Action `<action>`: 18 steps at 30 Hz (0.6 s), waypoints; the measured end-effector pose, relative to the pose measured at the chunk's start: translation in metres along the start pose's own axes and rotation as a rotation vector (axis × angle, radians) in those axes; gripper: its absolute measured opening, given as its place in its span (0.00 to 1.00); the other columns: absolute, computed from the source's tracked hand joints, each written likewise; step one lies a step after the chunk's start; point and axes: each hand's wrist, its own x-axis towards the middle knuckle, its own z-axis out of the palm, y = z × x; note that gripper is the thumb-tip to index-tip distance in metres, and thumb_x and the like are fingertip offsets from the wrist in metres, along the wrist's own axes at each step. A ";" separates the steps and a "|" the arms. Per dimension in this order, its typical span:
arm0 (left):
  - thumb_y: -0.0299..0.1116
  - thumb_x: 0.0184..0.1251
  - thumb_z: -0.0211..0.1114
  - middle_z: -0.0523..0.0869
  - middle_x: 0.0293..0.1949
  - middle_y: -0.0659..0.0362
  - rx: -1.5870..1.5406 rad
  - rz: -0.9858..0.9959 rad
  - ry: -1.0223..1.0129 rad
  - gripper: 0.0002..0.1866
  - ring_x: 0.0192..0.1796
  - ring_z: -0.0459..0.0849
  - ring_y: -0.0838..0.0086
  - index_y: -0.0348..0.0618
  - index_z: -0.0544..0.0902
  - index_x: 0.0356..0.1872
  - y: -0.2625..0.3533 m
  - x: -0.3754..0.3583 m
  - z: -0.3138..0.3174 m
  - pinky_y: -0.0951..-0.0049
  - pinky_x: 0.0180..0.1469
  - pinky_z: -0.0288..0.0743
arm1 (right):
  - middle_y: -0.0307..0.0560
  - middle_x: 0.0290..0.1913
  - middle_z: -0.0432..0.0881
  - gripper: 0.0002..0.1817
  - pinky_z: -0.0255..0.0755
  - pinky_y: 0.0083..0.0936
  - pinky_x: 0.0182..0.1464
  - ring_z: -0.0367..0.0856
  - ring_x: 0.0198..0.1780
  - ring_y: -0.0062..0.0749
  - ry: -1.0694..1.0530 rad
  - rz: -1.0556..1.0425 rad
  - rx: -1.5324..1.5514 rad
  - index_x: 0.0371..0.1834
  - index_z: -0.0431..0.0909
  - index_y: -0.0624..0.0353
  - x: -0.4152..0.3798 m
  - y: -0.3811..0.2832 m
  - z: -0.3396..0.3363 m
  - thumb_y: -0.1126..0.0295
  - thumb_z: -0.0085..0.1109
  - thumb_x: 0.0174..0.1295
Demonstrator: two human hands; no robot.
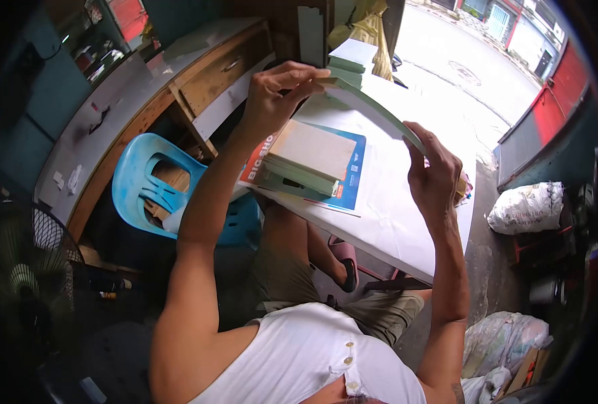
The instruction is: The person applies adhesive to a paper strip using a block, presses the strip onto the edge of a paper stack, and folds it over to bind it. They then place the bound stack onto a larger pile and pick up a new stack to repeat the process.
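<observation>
Between my hands a thin paper pad (373,110) with a greenish edge is held up over the table, bowed slightly along its length. My left hand (284,91) pinches its far left end between thumb and fingers. The other end sits in the grip of my right hand (433,168), thumb on one side and fingers on the other. Below the pad, a stack of pads (312,151) with a brown top and greenish sides lies on a blue and orange printed sheet (356,182). Further back stands another stack (353,54) with a white top.
The white-topped table (400,225) is in front of me. A blue plastic chair (134,178) stands at its left, beside a wooden desk with a drawer (218,71). A fan (33,269) is at far left. White sacks (528,209) lie on the right, near the open doorway.
</observation>
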 end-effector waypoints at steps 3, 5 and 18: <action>0.26 0.72 0.68 0.90 0.53 0.59 0.102 -0.038 -0.013 0.14 0.54 0.88 0.71 0.43 0.89 0.57 -0.024 -0.002 -0.043 0.69 0.59 0.84 | 0.48 0.53 0.89 0.28 0.86 0.35 0.51 0.90 0.52 0.42 0.062 -0.235 -0.230 0.59 0.82 0.55 0.030 -0.023 0.027 0.85 0.66 0.52; 0.28 0.72 0.68 0.90 0.54 0.58 0.224 -0.084 -0.107 0.15 0.53 0.88 0.71 0.47 0.88 0.58 -0.040 -0.021 -0.065 0.70 0.57 0.84 | 0.48 0.56 0.87 0.28 0.85 0.36 0.52 0.88 0.56 0.43 -0.008 -0.299 -0.318 0.59 0.82 0.56 0.025 -0.034 0.050 0.83 0.69 0.51; 0.57 0.61 0.75 0.76 0.72 0.44 0.106 -0.536 -0.205 0.48 0.73 0.75 0.57 0.37 0.69 0.76 -0.009 -0.161 -0.042 0.61 0.75 0.68 | 0.75 0.75 0.64 0.72 0.63 0.57 0.77 0.66 0.76 0.67 -0.446 0.265 0.178 0.82 0.52 0.66 -0.060 -0.013 0.101 0.39 0.85 0.39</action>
